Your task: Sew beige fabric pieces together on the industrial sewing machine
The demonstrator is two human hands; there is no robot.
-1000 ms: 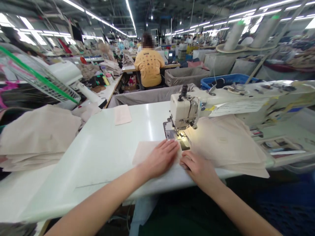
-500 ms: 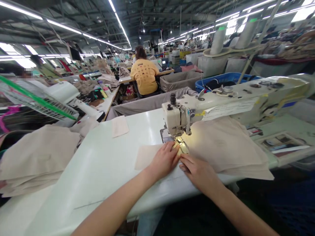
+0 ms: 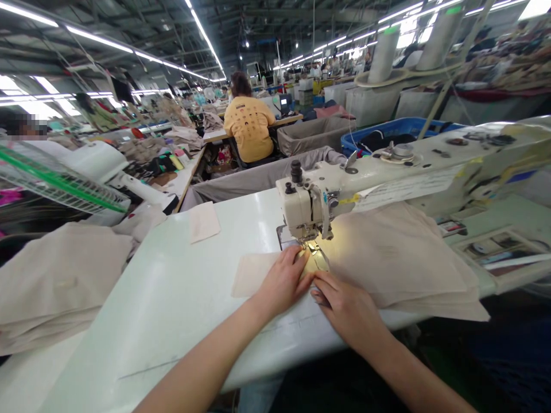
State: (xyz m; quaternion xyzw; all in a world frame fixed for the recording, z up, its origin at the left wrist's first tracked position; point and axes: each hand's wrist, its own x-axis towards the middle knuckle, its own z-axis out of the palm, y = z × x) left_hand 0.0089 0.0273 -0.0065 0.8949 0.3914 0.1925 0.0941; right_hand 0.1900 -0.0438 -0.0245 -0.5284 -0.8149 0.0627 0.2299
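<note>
A white sewing machine (image 3: pixel 301 203) stands over the pale table, its lamp lighting the needle area. Just in front of the presser foot, my left hand (image 3: pixel 284 276) presses a small beige fabric piece (image 3: pixel 249 275) with closed fingers. That piece reaches out to the left from under the hand. My right hand (image 3: pixel 346 304) is closed at the near edge of the work, thumb tucked under, its fingertips touching those of my left hand. What its fingertips pinch is mostly hidden, seemingly the same fabric. Larger beige panels (image 3: pixel 404 264) lie stacked to the right of the needle.
Another small beige piece (image 3: pixel 204 222) lies at the table's back left. A stack of beige panels (image 3: pixel 60 281) sits at far left, beside a fan (image 3: pixel 73 178). Behind the table are a grey cloth-lined bin (image 3: pixel 258 172) and a seated co-worker in a yellow shirt (image 3: pixel 248 127).
The view has shifted slightly. Both hands stay at the presser foot, with only a small shift of the fingers. The fabric pieces look much the same.
</note>
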